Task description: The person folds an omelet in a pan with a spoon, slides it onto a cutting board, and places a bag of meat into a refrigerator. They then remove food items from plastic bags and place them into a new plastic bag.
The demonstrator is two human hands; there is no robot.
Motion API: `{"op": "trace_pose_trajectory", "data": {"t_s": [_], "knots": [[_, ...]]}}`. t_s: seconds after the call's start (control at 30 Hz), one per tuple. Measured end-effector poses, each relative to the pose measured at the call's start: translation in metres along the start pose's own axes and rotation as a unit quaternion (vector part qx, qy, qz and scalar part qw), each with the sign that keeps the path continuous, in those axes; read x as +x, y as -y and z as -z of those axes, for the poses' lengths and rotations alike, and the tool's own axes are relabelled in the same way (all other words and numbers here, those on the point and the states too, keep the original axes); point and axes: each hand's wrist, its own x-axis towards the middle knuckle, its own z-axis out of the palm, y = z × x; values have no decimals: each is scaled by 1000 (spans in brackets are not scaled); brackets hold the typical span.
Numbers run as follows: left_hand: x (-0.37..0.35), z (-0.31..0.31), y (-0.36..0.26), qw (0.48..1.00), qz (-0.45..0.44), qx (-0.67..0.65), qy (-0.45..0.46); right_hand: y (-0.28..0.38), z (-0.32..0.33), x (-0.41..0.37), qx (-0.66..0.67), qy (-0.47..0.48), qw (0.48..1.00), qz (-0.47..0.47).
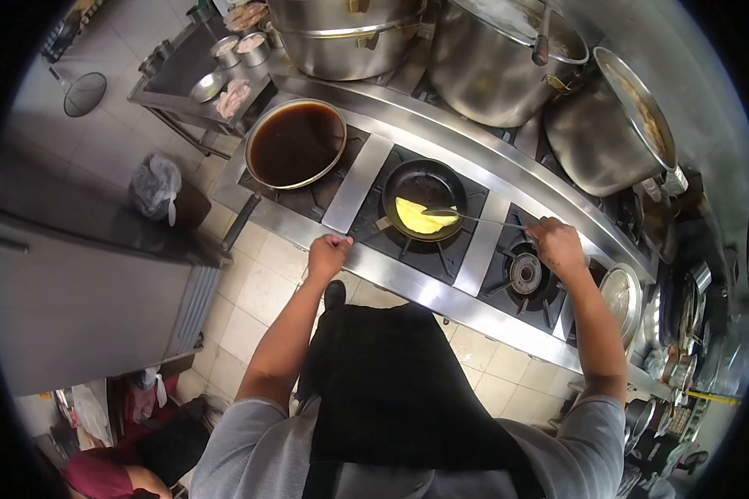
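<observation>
With the left hand [329, 254] closed on the handle of the pan [429, 179] and the right hand [556, 245] gripping the spatula [491, 220], the person would do best to hold the pan steady and slide the blade flat under the egg [416, 220].

Both bare arms stretched forward, elbows slightly bent. Left hand [330, 254] clenched in a fist. Right hand [558, 246] out farther, fingers curled closed, wrist straight.
</observation>
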Motion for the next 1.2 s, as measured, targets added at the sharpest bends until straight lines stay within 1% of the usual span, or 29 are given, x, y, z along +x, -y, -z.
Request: {"op": "trace_pose_trajectory", "data": {"t_s": [0.03, 0.07, 0.13, 0.17, 0.2, 0.27, 0.3, 0.37, 0.4, 0.43, 0.47, 0.5, 0.63, 0.7, 0.73, 0.8, 0.83, 0.87, 0.93, 1.0, 1.13, 1.2], "knots": [[-7, -2, 1, 1000, -24, 15, 7, 0, -5, -4, -7, 2, 1000, -10], [-17, -2, -10, 999, -7, -4, 40, 2, -9, -8, -14, 5, 1000, -20], [-30, 0, -30, 988, 94, -44, 116, 7, -14, -16, -12, -6, 1000, -25], [-33, -2, -34, 981, 103, -49, 156, 9, -15, -18, -11, -15, 999, -27], [-35, -3, -36, 981, 102, -48, 158, 10, -15, -20, -11, -15, 999, -30], [-38, -4, -39, 976, 100, -45, 188, 11, -16, -22, 1, 2, 998, -65], [-39, -5, -42, 977, 97, -46, 182, 11, -19, -19, 1, 2, 998, -67], [-40, -5, -40, 979, 93, -59, 172, 9, -25, -8, 16, -48, 996, -80], [-40, -7, -38, 980, 90, -74, 160, 9, -26, -1, 16, -48, 995, -81], [-39, -8, -35, 980, 89, -73, 161, 11, -28, 6, 2, -26, 996, -81], [-38, -10, -32, 987, 51, -72, 136, 16, -28, 14, -11, -4, 997, -80], [-37, -12, -28, 991, 12, -71, 111, 21, -25, 18, -18, -1, 998, -68], [-36, -20, -22, 993, 8, -77, 86, 26, -17, 19, -33, 19, 998, -43], [-39, -25, -22, 993, 28, -84, 80, 21, -14, 7, -28, -33, 999, -23], [-40, -25, -22, 993, 29, -86, 80, 19, -11, 2, -30, -33, 999, -23], [-44, -25, -26, 990, 56, -78, 101, 18, 1, -7, -51, -22, 996, -63], [-45, -25, -28, 981, 92, -111, 128, 21, 6, -11, -53, -21, 996, -64], [-44, -25, -29, 981, 91, -111, 130, 23, 11, -13, -72, -22, 994, -74], [-42, -25, -29, 963, 137, -143, 185, 23, 12, -15, -90, -21, 992, -88], [-40, -26, -29, 960, 137, -137, 200, 20, 10, -15, -115, -31, 991, -67], [-38, -24, -30, 956, 140, -130, 221, 24, 13, -9, -133, -26, 989, -56], [-37, -24, -29, 956, 142, -121, 226, 24, 11, -1, -140, -3, 989, -44]]}}
